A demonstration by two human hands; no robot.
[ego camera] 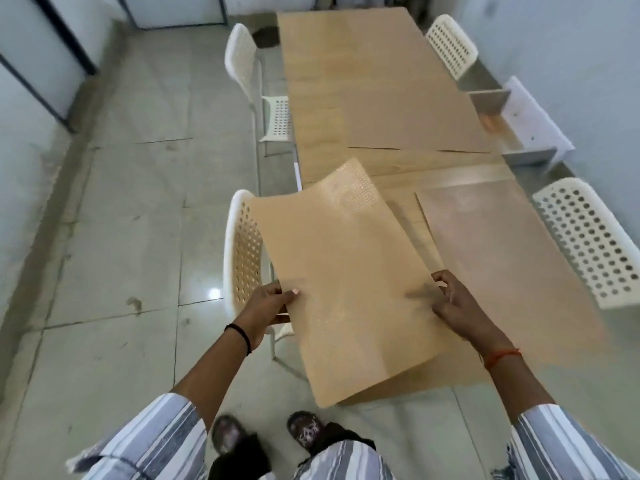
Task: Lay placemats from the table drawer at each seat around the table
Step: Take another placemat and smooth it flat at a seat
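Observation:
I hold a tan placemat [346,271] in the air over the near left corner of the long wooden table [346,64]. My left hand [268,306] pinches its left edge, thumb on top. My right hand [457,303] pinches its right edge. The mat sags and tilts, its far end curling over the near left chair [239,251]. A second placemat [502,244] lies flat on the table's near right side. A third placemat [408,119] lies flat further up on the right. The table drawer [526,123] stands pulled open on the right side.
White perforated chairs stand around the table: one far left [242,64], one far right [450,43], one near right [588,237]. Tiled floor [138,202] spreads to the left. A wall runs close along the right side. My feet are at the table's near end.

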